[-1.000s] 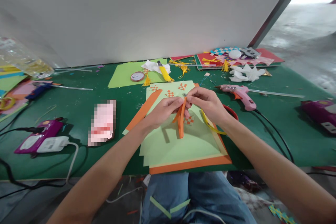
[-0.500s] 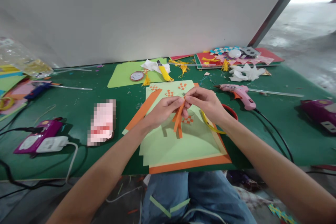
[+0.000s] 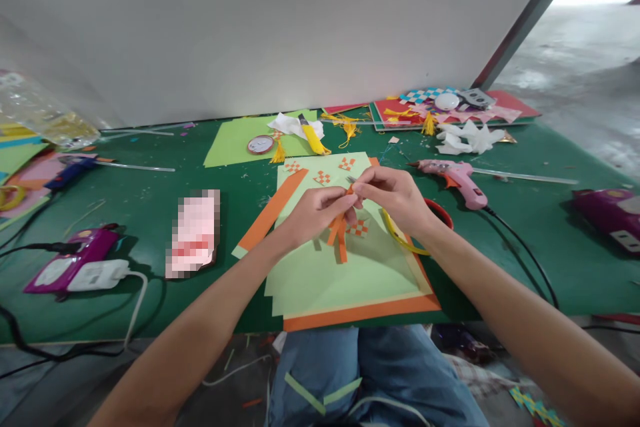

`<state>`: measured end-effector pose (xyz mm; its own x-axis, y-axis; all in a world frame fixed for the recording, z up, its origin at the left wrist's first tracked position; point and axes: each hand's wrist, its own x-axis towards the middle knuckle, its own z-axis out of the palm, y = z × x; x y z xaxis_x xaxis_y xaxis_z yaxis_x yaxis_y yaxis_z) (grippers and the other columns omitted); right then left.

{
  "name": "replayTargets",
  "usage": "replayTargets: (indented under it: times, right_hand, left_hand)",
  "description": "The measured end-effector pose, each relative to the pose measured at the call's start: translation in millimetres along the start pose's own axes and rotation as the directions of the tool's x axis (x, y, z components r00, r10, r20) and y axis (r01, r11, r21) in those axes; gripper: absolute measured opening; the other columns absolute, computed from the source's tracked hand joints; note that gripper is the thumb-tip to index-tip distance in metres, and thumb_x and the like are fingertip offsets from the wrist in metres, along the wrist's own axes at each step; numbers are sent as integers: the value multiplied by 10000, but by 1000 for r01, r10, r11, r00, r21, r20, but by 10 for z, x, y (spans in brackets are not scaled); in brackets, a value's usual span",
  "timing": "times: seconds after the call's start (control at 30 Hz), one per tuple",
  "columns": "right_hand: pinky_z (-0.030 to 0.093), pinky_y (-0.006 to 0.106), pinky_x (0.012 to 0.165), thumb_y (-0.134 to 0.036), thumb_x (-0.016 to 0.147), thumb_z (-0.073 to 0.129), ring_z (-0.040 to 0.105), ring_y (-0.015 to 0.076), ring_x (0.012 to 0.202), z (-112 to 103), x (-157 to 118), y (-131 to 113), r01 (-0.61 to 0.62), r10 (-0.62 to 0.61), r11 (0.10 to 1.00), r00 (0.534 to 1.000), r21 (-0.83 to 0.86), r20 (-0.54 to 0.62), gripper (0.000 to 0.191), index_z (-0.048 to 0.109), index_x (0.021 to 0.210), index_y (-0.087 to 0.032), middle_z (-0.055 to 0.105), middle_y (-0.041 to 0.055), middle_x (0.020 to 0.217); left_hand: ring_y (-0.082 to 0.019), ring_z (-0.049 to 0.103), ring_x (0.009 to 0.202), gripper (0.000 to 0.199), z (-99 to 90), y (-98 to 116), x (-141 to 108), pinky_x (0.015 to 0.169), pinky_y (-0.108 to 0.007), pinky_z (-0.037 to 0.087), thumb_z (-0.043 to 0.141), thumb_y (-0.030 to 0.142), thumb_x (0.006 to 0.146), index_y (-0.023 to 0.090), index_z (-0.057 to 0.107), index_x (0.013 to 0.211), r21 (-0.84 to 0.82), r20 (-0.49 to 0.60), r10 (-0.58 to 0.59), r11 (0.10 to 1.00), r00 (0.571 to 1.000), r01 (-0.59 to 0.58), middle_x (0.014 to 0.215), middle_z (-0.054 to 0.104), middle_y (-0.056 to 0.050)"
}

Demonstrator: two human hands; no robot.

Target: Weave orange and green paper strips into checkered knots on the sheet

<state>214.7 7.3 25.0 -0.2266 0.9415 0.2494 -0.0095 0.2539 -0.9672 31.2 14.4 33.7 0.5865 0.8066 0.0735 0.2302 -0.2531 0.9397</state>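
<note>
Orange paper strips (image 3: 342, 245) hang down between my two hands, above a stack of pale green paper (image 3: 320, 283). My left hand (image 3: 320, 212) pinches them, its thumb pressed toward the right fingertips. Closed at the same spot, my right hand (image 3: 393, 195) grips the upper end of the strips. A small grey pointed tip (image 3: 351, 180) sticks out above the fingers; its kind I cannot make out. Woven orange-and-white checkered paper pieces lie around the hands: one below (image 3: 358, 228), others beyond, such as this one (image 3: 323, 177). A wide orange strip (image 3: 275, 212) lies to the left.
A pink glue gun (image 3: 457, 180) with a cable lies right, near a yellow tape roll (image 3: 400, 237). Left are a phone-like object (image 3: 194, 233), a purple power strip (image 3: 83, 257) and a blue glue gun (image 3: 73, 172). A yellow cutter (image 3: 314, 137) and tassels lie behind.
My left hand has shifted slightly right and turned, its thumb now higher up the strips and covering more of them. The right hand has hardly moved.
</note>
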Motion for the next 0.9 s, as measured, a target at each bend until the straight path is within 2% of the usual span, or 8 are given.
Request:
replayTargets:
  times: [0.07,0.17,0.33,0.57,0.77,0.9]
  right_hand:
    - [461,277,643,-327,824,687,592,128,623,-1,6,10,1,-1,1000,1000,-12,-7,191,637,698,-191,635,-12,627]
    - [460,286,635,-317,827,677,586,130,615,0,14,23,-1,1,1000,1000,-14,-5,197,619,687,-192,622,-12,619]
    - [476,304,645,-309,831,669,604,141,614,5,11,26,-7,7,1000,1000,4,8,184,611,702,-191,620,-9,621]
    - [464,285,645,-299,838,660,605,135,626,13,4,-2,-16,16,1000,999,-26,28,202,611,684,-179,637,0,640]
    - [439,277,647,-339,819,687,574,132,654,-11,18,18,1,-1,999,1000,-34,-3,212,640,690,-177,627,-2,658]
    - [438,274,644,-350,821,684,566,128,645,-15,17,13,-11,11,999,1000,-37,-1,224,642,685,-178,628,-3,650]
  left_hand:
    - [-164,683,788,330,9,-6,-2,803,-297,521,472,398,954,175,657,796,28,9,11,1000,1000,-11,794,719,-36]
    - [-163,685,768,313,15,-33,5,790,-305,527,445,393,969,183,651,859,-6,39,11,1000,999,-10,772,713,-28]
    - [-169,682,767,340,11,-61,11,785,-298,526,440,385,971,167,664,837,-46,59,22,999,998,-19,774,711,-54]
    - [-173,665,762,310,3,-45,8,775,-303,517,448,363,960,179,666,835,15,-3,31,999,1000,-31,769,703,-24]
    - [-179,659,788,319,0,-35,22,862,-328,491,433,330,967,189,664,797,-43,-19,50,998,999,-51,734,694,-12]
    - [-183,655,784,315,1,-43,23,846,-329,490,439,339,965,193,670,808,-30,-20,52,998,998,-52,722,695,-13]
